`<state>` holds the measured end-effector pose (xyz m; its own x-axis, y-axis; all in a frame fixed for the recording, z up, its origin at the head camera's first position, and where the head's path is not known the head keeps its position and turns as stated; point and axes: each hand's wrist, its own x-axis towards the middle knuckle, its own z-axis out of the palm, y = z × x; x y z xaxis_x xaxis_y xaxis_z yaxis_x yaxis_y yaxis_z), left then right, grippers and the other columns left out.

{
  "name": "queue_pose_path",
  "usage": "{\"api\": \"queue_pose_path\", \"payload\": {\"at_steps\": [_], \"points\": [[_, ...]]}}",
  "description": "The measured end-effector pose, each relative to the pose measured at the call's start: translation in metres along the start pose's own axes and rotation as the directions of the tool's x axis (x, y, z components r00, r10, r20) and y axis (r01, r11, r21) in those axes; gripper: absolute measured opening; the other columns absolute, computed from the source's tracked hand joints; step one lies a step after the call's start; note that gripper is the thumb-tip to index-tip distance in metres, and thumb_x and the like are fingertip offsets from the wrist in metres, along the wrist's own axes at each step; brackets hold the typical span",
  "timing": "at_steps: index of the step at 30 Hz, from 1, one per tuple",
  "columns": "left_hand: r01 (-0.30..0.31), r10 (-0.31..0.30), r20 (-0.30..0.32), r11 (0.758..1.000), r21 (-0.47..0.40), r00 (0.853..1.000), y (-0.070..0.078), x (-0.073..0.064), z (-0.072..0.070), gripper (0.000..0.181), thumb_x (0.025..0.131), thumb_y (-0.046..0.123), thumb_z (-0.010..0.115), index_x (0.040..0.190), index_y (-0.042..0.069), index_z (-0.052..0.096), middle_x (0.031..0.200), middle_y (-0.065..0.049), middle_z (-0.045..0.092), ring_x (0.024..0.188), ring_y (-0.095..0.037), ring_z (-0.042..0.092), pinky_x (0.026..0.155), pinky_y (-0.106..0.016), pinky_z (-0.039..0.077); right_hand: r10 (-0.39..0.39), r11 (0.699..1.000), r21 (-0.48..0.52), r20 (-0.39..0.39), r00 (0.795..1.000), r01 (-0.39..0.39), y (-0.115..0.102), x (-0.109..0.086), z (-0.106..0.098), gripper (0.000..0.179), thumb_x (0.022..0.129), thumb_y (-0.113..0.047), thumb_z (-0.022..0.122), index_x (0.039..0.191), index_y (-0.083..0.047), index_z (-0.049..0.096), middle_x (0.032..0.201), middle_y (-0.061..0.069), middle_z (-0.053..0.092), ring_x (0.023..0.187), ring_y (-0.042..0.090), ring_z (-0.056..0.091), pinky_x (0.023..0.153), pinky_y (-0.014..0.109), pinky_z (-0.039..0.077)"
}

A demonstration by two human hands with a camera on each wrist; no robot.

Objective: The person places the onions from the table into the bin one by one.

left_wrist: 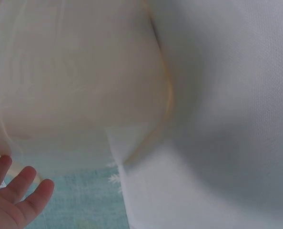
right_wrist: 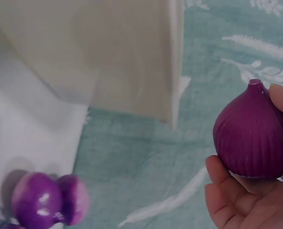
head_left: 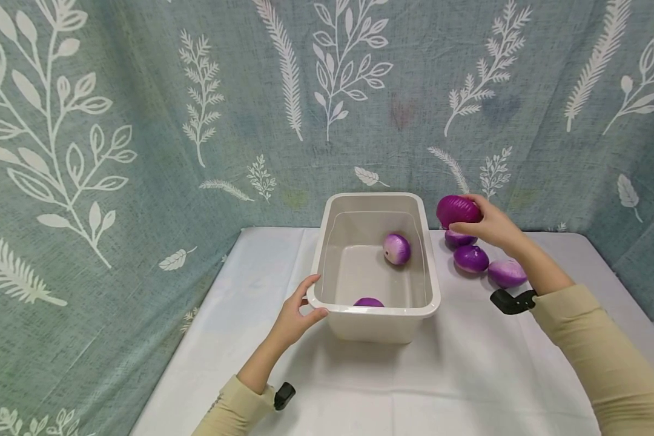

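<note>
The right hand [head_left: 487,224] grips a dark-purple, ribbed, bulb-shaped onion [head_left: 458,210] between thumb and fingers, right of the cream, rectangular plastic bin [head_left: 376,328]; the left hand [head_left: 294,316] holds the bin's near-left corner.

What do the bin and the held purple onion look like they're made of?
Bin: likely molded plastic, slightly glossy, with a shiny rounded rim.
Held purple onion: perhaps plastic or painted foam, satiny, judging by even color and regular ribs.

There are six purple onions [head_left: 397,249], one bin [head_left: 376,330] and one table [head_left: 469,369].
</note>
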<state>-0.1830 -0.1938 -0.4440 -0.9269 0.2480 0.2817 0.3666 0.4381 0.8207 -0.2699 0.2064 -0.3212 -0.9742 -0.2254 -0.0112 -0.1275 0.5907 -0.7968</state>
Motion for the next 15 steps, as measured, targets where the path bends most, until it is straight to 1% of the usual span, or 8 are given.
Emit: {"api": "queue_pose_path", "payload": {"at_steps": [3, 6, 8, 13, 15], "points": [[-0.008, 0.008, -0.001, 1.000, -0.003, 1.000, -0.002, 0.000, 0.000, 0.068, 0.080, 0.030, 0.070, 0.138, 0.017, 0.038, 0.141, -0.009, 0.041, 0.115, -0.029, 0.048, 0.089, -0.048, 0.044, -0.028, 1.000, -0.004, 0.003, 1.000, 0.028, -0.011, 0.002, 0.001, 0.080, 0.084, -0.034, 0.064, 0.144, -0.007, 0.018, 0.131, 0.026, 0.042, 0.115, 0.039, 0.046, 0.094, 0.053, 0.039], [-0.016, 0.016, -0.002, 1.000, 0.000, 1.000, -0.002, 0.000, 0.001, 0.069, 0.079, 0.039, 0.068, 0.138, 0.018, 0.038, 0.141, -0.010, 0.041, 0.115, -0.031, 0.048, 0.088, -0.049, 0.043, -0.042, 0.999, -0.002, 0.011, 0.999, 0.042, -0.021, 0.005, 0.005, 0.078, 0.084, -0.034, 0.064, 0.143, -0.008, 0.022, 0.129, 0.025, 0.045, 0.113, 0.037, 0.049, 0.092, 0.050, 0.041], [-0.017, 0.017, -0.002, 1.000, 0.000, 1.000, -0.002, 0.000, 0.001, 0.070, 0.079, 0.042, 0.068, 0.138, 0.017, 0.038, 0.141, -0.010, 0.041, 0.117, -0.031, 0.047, 0.089, -0.049, 0.043, -0.044, 0.999, 0.006, 0.013, 0.999, 0.044, -0.026, 0.008, 0.007, 0.077, 0.083, -0.033, 0.066, 0.142, -0.009, 0.023, 0.128, 0.024, 0.046, 0.112, 0.036, 0.050, 0.091, 0.049, 0.042], [-0.017, 0.017, -0.006, 1.000, 0.002, 1.000, 0.000, 0.000, 0.001, 0.070, 0.079, 0.039, 0.068, 0.138, 0.016, 0.038, 0.141, -0.010, 0.041, 0.117, -0.030, 0.047, 0.089, -0.048, 0.043, -0.071, 0.997, 0.015, 0.028, 0.997, 0.070, -0.041, 0.016, 0.017, 0.078, 0.081, -0.030, 0.068, 0.142, -0.008, 0.025, 0.129, 0.023, 0.045, 0.112, 0.036, 0.049, 0.092, 0.049, 0.043], [-0.007, 0.007, 0.002, 1.000, -0.001, 1.000, 0.011, -0.002, -0.001, 0.068, 0.080, 0.031, 0.069, 0.138, 0.012, 0.038, 0.140, -0.013, 0.041, 0.117, -0.032, 0.047, 0.090, -0.049, 0.043, -0.083, 0.997, 0.012, 0.039, 0.996, 0.082, -0.047, 0.019, 0.022, 0.078, 0.081, -0.030, 0.069, 0.142, -0.009, 0.025, 0.131, 0.023, 0.044, 0.113, 0.036, 0.049, 0.091, 0.050, 0.043]]}}
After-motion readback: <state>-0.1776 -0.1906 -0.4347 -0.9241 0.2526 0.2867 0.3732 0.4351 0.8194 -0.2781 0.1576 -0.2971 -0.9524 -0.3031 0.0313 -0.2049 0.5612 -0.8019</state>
